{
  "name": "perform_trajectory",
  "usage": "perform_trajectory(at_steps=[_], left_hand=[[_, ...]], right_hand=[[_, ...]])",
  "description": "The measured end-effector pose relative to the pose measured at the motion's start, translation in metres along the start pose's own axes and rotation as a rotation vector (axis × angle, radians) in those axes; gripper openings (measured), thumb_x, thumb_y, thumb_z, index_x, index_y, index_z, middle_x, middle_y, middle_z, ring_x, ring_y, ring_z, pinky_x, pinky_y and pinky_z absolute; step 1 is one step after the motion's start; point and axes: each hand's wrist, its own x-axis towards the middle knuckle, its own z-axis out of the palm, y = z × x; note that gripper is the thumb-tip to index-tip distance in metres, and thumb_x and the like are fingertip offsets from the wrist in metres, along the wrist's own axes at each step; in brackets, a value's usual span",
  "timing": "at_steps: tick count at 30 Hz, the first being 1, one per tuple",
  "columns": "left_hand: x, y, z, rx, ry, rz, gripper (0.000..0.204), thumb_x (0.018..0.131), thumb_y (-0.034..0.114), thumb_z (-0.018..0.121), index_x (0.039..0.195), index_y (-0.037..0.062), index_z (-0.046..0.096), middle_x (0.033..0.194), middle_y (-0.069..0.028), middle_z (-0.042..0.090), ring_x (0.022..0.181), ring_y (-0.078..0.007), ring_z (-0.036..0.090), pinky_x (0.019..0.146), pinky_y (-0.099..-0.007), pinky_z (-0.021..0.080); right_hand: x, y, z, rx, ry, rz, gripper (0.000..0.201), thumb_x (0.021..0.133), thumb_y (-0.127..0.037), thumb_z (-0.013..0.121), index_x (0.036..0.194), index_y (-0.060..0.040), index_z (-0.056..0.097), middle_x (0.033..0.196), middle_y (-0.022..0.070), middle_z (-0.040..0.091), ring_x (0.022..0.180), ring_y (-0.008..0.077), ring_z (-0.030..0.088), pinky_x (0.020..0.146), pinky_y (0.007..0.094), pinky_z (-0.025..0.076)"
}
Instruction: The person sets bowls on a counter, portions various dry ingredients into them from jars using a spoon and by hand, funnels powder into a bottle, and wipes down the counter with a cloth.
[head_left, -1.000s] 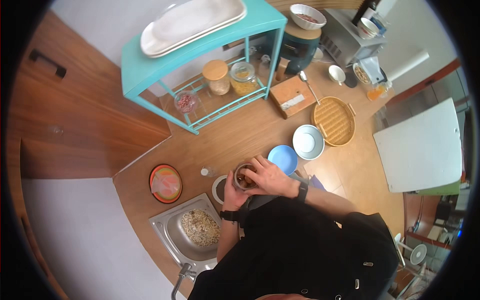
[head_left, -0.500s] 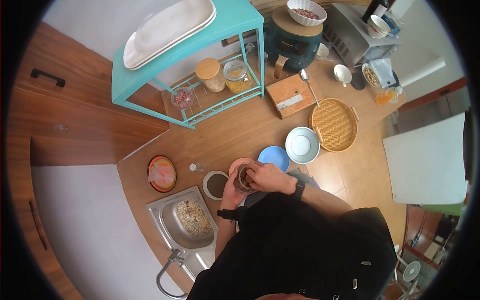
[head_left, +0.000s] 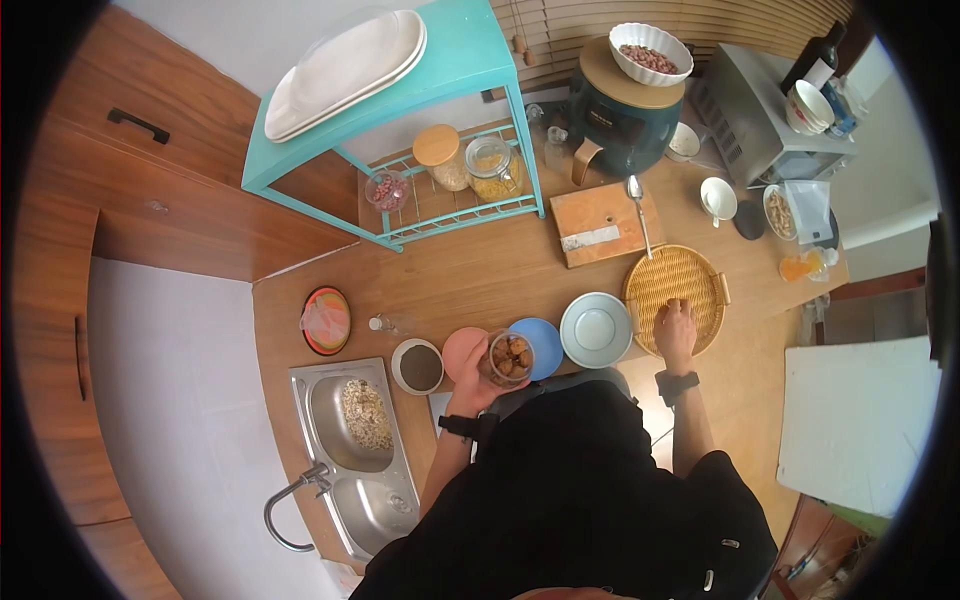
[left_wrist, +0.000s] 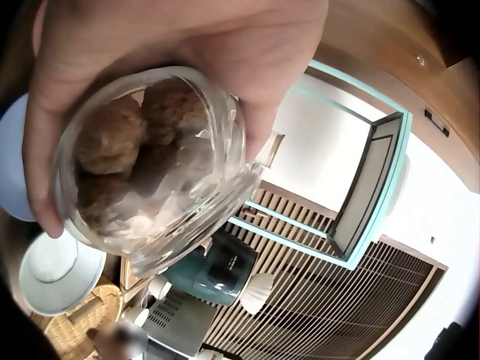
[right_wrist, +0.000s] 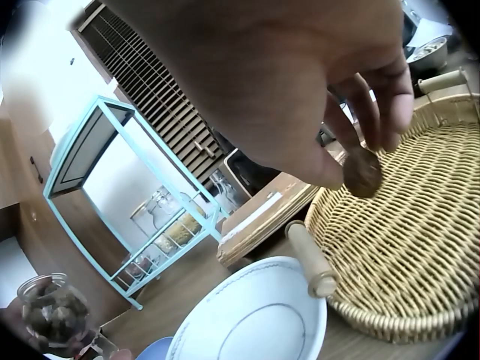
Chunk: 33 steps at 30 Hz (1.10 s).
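Note:
In the head view my left hand (head_left: 472,388) holds a glass jar (head_left: 510,358) of brown lumps near the counter's front edge. The left wrist view shows that hand (left_wrist: 180,34) curled round the jar (left_wrist: 180,232), with the lumps (left_wrist: 112,139) inside. Over the round woven basket (head_left: 662,272) is my right hand (head_left: 678,335). Seen from the right wrist, this hand (right_wrist: 277,82) pinches a small brown piece (right_wrist: 362,172) between thumb and fingertips above the basket (right_wrist: 420,225), whose woven base shows beneath.
Beside the basket are a pale bowl (head_left: 596,330), a blue plate (head_left: 541,345) and a wooden board (head_left: 590,215) with a spoon. Further left stand a pink plate (head_left: 464,350), a bowl of dark grains (head_left: 420,367) and a sink (head_left: 372,500). A turquoise rack (head_left: 460,45) stands behind.
My right hand has left the jar and moved right to the basket with a brown piece. The left hand still holds the jar. The head view has shifted.

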Motion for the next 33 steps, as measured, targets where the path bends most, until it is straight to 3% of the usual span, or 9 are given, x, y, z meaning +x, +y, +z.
perform_trajectory(at_steps=[3,5,7,10,16,21,23,30,33], left_hand=[[0.031,-0.001,0.028,-0.004,-0.063,-0.007,0.051,0.101,0.047,0.047,0.141,0.0153,0.049,0.142,-0.0112,0.052,0.128,-0.0331,0.052,0.097,-0.0637,0.048],[0.045,-0.002,0.063,0.021,-0.05,-0.054,0.05,0.101,0.047,0.049,0.138,0.0136,0.052,0.137,-0.0098,0.057,0.124,-0.0315,0.055,0.095,-0.0634,0.048],[0.076,-0.011,0.073,0.053,-0.108,-0.098,0.049,0.101,0.048,0.049,0.136,0.014,0.053,0.134,-0.0094,0.059,0.121,-0.0312,0.058,0.095,-0.0633,0.049],[0.109,-0.027,0.101,0.105,-0.165,-0.166,0.044,0.1,0.046,0.051,0.13,0.0152,0.059,0.126,-0.0073,0.064,0.111,-0.0295,0.064,0.094,-0.0628,0.049],[0.133,-0.049,0.11,0.151,-0.079,-0.262,0.045,0.097,0.044,0.052,0.13,0.0152,0.059,0.126,-0.008,0.064,0.116,-0.0318,0.061,0.098,-0.0602,0.048],[0.138,-0.046,0.116,0.212,-0.081,-0.303,0.043,0.096,0.044,0.053,0.127,0.0144,0.061,0.125,-0.0086,0.065,0.115,-0.0315,0.061,0.099,-0.0582,0.048],[0.137,-0.043,0.125,0.201,-0.055,-0.297,0.042,0.096,0.044,0.053,0.124,0.0142,0.063,0.124,-0.0087,0.065,0.114,-0.031,0.061,0.097,-0.0585,0.048],[0.149,-0.045,0.133,0.382,-0.134,-0.324,0.045,0.096,0.047,0.053,0.127,0.0146,0.062,0.126,-0.0087,0.065,0.111,-0.0315,0.064,0.096,-0.0604,0.049],[0.148,-0.048,0.139,0.369,-0.105,-0.229,0.049,0.096,0.05,0.053,0.13,0.0144,0.06,0.125,-0.01,0.065,0.11,-0.0327,0.064,0.097,-0.0625,0.047]], right_hand=[[0.024,-0.022,-0.025,0.326,0.121,-0.2,0.018,0.085,-0.004,0.064,0.103,0.0005,0.065,0.089,0.0155,0.067,0.078,0.0353,0.066,0.065,0.043,0.055],[0.031,-0.055,-0.054,0.811,-0.246,-0.091,0.018,0.084,-0.003,0.067,0.101,0.0002,0.068,0.092,0.0157,0.069,0.074,0.0322,0.068,0.065,0.0401,0.055],[0.034,-0.083,-0.091,0.958,-0.378,-0.285,0.016,0.082,-0.004,0.068,0.098,-0.0016,0.07,0.094,0.0153,0.071,0.07,0.0297,0.069,0.064,0.038,0.055],[0.028,-0.093,-0.084,0.679,-0.224,-0.565,0.02,0.083,-0.013,0.07,0.102,-0.0059,0.069,0.097,0.0142,0.069,0.075,0.0316,0.069,0.063,0.0403,0.056],[0.018,-0.087,-0.085,0.381,-0.345,-0.398,0.036,0.079,-0.021,0.075,0.113,-0.0159,0.065,0.102,0.0106,0.067,0.079,0.0315,0.069,0.063,0.0405,0.056],[0.014,-0.078,-0.057,0.417,-0.456,-0.383,0.031,0.08,-0.028,0.073,0.108,-0.0167,0.068,0.089,0.0103,0.068,0.073,0.0301,0.069,0.06,0.0405,0.056],[0.013,-0.081,-0.057,0.452,-0.309,-0.385,0.025,0.082,-0.027,0.072,0.105,-0.0161,0.069,0.081,0.0115,0.069,0.071,0.031,0.069,0.059,0.0417,0.055],[0.034,-0.054,-0.076,0.538,-0.444,-0.458,0.022,0.082,-0.024,0.072,0.101,-0.0135,0.072,0.08,0.0138,0.07,0.073,0.0342,0.068,0.063,0.0444,0.054],[0.039,-0.036,-0.094,0.763,-0.417,-0.266,0.022,0.084,-0.022,0.072,0.1,-0.0083,0.069,0.083,0.0164,0.071,0.076,0.0362,0.069,0.066,0.0463,0.054]])
